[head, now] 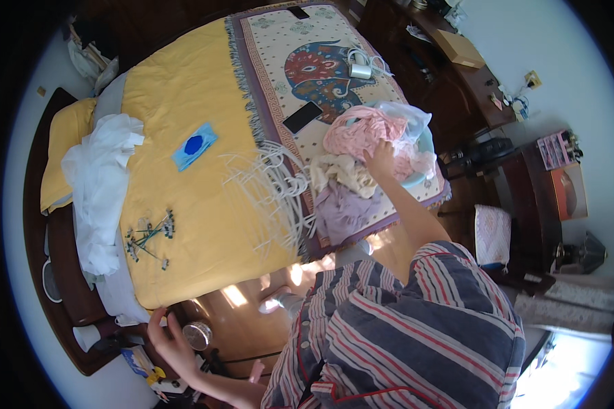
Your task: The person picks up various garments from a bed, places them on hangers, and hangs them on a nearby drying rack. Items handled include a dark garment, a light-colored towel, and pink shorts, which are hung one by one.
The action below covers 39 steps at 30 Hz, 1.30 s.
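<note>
My right hand (pixel 381 159) rests on pink cloth (pixel 358 130) heaped in a light blue basin (pixel 425 140) on the bed; whether its fingers grip the cloth cannot be told. A cream cloth (pixel 344 173) and a mauve garment (pixel 343 209) lie beside the basin. White clothes hangers (pixel 279 194) are spread across the middle of the bed. My left hand (pixel 170 340) hangs near the bed's lower left corner, fingers apart and holding nothing. On the yellow bedding (pixel 194 245) are a blue packet (pixel 194 145) and a small clip hanger (pixel 151 236).
A black phone (pixel 303 117) and a white corded device (pixel 359 70) lie on the elephant-patterned blanket (pixel 266 56). White fabric (pixel 102 189) covers the pillow side. A dark fan (pixel 483 149) stands right of the bed, and a round clear container (pixel 197 335) is near my left hand.
</note>
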### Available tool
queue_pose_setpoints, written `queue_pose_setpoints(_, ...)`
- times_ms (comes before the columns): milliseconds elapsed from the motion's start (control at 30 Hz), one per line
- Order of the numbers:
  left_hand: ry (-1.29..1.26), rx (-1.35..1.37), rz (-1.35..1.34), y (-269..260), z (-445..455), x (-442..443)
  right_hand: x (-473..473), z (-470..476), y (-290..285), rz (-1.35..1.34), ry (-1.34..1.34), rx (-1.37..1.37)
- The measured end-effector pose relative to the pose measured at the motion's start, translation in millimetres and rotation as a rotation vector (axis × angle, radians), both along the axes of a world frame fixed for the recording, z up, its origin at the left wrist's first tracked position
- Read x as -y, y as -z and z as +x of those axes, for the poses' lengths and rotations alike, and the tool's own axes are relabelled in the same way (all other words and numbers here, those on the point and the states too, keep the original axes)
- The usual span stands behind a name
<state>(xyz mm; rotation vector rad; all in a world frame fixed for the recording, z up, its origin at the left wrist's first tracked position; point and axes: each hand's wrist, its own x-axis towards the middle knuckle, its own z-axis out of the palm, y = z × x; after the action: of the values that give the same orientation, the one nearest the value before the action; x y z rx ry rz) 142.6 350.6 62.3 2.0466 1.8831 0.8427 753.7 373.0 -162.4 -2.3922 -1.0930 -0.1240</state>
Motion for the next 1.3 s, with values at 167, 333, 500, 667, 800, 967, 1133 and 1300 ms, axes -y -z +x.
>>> queue_pose_setpoints(167, 0.289, 0.301, -0.339, 45.0, 229.7, -16.0, 5.3, 103.2, 7.8, -0.217, -0.196, -0.461)
queue_pose_setpoints(333, 0.63, 0.406, -0.42, 18.5, 394.2, -37.8, -15.1, 110.8, -147.8, 0.451, -0.627, -1.003)
queue_pose_setpoints(500, 0.662, 0.722, 0.275, -52.8, 533.2, -76.1, -59.4, 55.7, -369.1, 0.637, -1.207, -0.742)
queue_pose_setpoints(667, 0.388, 1.025, 0.467, -188.8, 476.0, -130.9, -83.9, 22.7, -509.2, 0.907, -1.651, -0.499)
queue_pose_setpoints(800, 0.507, 1.546, 0.133, -296.4, 378.1, -121.2, -71.0, -29.2, -488.2, 1.048, -1.487, 0.296)
queue_pose_setpoints(967, 0.743, 1.379, 0.174, -358.5, 284.9, -53.8, -75.3, -141.2, -467.8, 1.069, -1.545, -0.096)
queue_pose_setpoints(1133, -0.292, 0.454, 0.093, -368.9, 186.0, 35.4, -58.6, -232.2, -535.3, 0.911, -1.815, -1.022)
queue_pose_setpoints(1300, -0.083, 0.125, 0.188, -320.6, 103.7, 95.7, -15.5, -373.7, -553.2, 0.718, -2.002, -0.498)
